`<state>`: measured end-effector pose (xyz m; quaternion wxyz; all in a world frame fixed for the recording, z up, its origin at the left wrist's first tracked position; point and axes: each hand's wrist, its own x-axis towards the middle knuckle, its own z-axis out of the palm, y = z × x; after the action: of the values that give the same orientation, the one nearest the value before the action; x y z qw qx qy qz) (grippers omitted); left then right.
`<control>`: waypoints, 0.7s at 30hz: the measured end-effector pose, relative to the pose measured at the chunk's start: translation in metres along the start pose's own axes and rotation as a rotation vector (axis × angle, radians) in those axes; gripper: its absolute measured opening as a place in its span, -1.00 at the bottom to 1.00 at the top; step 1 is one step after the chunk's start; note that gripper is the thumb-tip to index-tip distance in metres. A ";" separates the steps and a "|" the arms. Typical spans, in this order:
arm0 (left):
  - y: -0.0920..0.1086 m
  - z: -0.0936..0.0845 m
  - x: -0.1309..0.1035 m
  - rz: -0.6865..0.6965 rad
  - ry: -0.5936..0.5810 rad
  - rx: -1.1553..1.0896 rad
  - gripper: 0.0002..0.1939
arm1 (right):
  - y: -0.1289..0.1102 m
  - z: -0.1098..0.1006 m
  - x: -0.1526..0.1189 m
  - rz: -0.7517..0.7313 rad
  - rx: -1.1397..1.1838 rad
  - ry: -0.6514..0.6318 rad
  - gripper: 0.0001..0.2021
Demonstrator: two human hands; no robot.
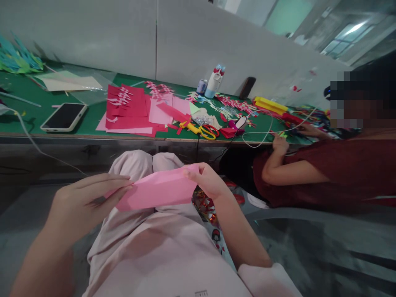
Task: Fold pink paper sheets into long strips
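A strip of pink paper point(161, 187) stretches between my two hands above my lap, with a lighter, folded-looking band along its upper side. My left hand point(89, 198) pinches its left end between thumb and fingers. At the right end, my right hand point(208, 178) grips the upper corner, thumb on top. On the table in front lie red paper sheets point(130, 119) and pink paper sheets point(161, 109), with cut red-and-white pieces point(123, 95) on them. Yellow-handled scissors point(208, 131) and a yellow glue gun point(189, 126) rest near the table edge.
A phone point(64, 117) lies left on the green table point(95, 107). A can point(201, 86) and a white bottle point(215, 81) stand by the wall. White cables point(262, 136) hang over the edge. To the right, a person in a dark red shirt point(297, 169) works at the table.
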<state>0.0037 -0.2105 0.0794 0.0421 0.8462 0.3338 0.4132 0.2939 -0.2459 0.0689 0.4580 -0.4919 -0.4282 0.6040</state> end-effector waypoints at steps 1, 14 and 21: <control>-0.001 0.001 0.000 0.008 -0.001 -0.002 -0.88 | 0.000 0.001 0.000 0.018 0.001 -0.012 -0.60; -0.003 0.010 -0.001 0.080 -0.040 0.116 -0.89 | -0.002 0.021 0.002 0.181 0.228 0.108 -0.62; 0.009 0.024 0.008 0.166 -0.096 0.110 -0.83 | -0.002 0.029 0.000 0.163 0.156 0.124 -0.69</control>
<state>0.0299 -0.2078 0.0723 -0.0230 0.8909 0.2823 0.3552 0.2658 -0.2472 0.0748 0.4699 -0.5244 -0.3096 0.6390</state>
